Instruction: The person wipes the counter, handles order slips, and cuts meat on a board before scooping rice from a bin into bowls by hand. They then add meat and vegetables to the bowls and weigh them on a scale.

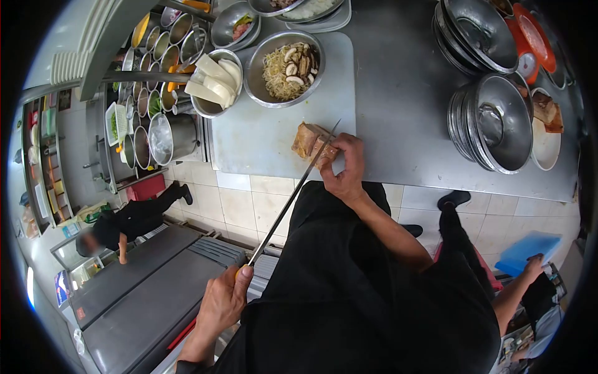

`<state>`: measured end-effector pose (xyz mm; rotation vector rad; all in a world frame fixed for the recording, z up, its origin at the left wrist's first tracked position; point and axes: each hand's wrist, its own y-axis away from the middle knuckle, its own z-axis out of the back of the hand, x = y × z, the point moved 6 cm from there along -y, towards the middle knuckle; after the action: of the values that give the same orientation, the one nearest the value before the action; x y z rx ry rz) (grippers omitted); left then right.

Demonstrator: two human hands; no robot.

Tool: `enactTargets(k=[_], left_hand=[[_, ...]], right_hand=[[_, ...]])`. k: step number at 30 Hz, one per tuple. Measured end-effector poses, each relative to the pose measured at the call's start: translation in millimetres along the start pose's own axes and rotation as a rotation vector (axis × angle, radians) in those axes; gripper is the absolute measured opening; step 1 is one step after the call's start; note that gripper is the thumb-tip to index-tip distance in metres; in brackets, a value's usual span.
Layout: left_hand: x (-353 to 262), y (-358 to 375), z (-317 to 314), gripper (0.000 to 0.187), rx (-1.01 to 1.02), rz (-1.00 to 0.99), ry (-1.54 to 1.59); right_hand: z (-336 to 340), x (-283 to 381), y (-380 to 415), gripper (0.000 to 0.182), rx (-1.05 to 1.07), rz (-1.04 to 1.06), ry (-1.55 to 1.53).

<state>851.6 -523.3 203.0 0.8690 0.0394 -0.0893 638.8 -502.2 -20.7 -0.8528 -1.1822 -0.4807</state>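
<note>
In my left hand (221,302) is a long, narrow-bladed knife (289,201), its orange handle mostly covered by my fingers. The blade slants up and right, and its tip end crosses a browned block of cooked meat (306,139). My right hand (346,167) grips the meat's right end, thumb on the near side and fingers over the far side. Under the meat lies a white cutting board (252,146), near the counter's front edge. Just beyond stands a metal bowl (250,87) of bean sprouts and sliced mushrooms.
White slabs fill a bowl (212,112) at the board's left. Stacked metal bowls (461,128) stand on the steel counter (398,112), near an orange scale (534,40). Metal containers (146,146) crowd the left. One person (134,215) works at left; another's hand (532,268) holds a blue item at right.
</note>
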Motion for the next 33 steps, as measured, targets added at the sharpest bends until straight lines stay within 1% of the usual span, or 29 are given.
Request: enactTargets(k=[3, 6, 8, 9, 11, 13, 15, 17, 19, 22, 24, 27, 29, 31, 33], left_hand=[[-3, 3, 2, 0.048, 0.034, 0.060, -0.009], [-10, -12, -4, 0.047, 0.007, 0.010, -0.023], [-15, -33, -15, 0.047, -0.005, -0.064, -0.067], [-15, -44, -19, 0.047, -0.005, -0.067, -0.066], [-23, -68, -29, 0.049, -0.011, -0.173, 0.009], [-34, -98, -42, 0.053, 0.040, -0.209, 0.104], [-45, -129, -57, 0.057, 0.029, -0.209, 0.167], [-49, -137, -60, 0.058, 0.021, -0.216, 0.191], [-48, -136, -61, 0.060, 0.026, -0.227, 0.215], [-12, -117, -63, 0.059, 0.042, -0.184, 0.210], [-10, -125, -71, 0.059, 0.039, -0.217, 0.213], [-30, -149, -79, 0.058, 0.012, -0.256, 0.261], [-49, -166, -85, 0.059, 0.009, -0.352, 0.295], [-49, -177, -92, 0.059, 0.024, -0.345, 0.319], [-46, -176, -90, 0.060, 0.039, -0.346, 0.344]], right_hand=[[-1, -2, 0, 0.038, 0.019, 0.010, 0.005], [-1, 2, -1, 0.037, 0.024, 0.037, 0.000], [-1, 5, -3, 0.036, 0.039, 0.072, 0.025], [-1, 5, -4, 0.036, 0.038, 0.074, 0.027], [-1, 6, -4, 0.035, 0.032, 0.081, 0.011], [-2, 5, -3, 0.034, 0.035, 0.071, 0.007], [-4, 4, -1, 0.034, 0.036, 0.060, 0.003], [-1, -2, -1, 0.035, -0.029, -0.043, -0.045], [-1, 0, -1, 0.034, -0.031, -0.027, -0.016], [0, -1, -3, 0.033, -0.037, 0.000, 0.019], [0, -1, 1, 0.033, -0.030, 0.003, 0.026], [-4, 1, 1, 0.031, -0.012, -0.027, -0.004], [-4, -1, -1, 0.032, -0.008, -0.049, -0.016], [-5, 4, 0, 0.033, -0.018, -0.016, -0.005], [-4, -1, 0, 0.033, -0.026, -0.080, -0.010]])
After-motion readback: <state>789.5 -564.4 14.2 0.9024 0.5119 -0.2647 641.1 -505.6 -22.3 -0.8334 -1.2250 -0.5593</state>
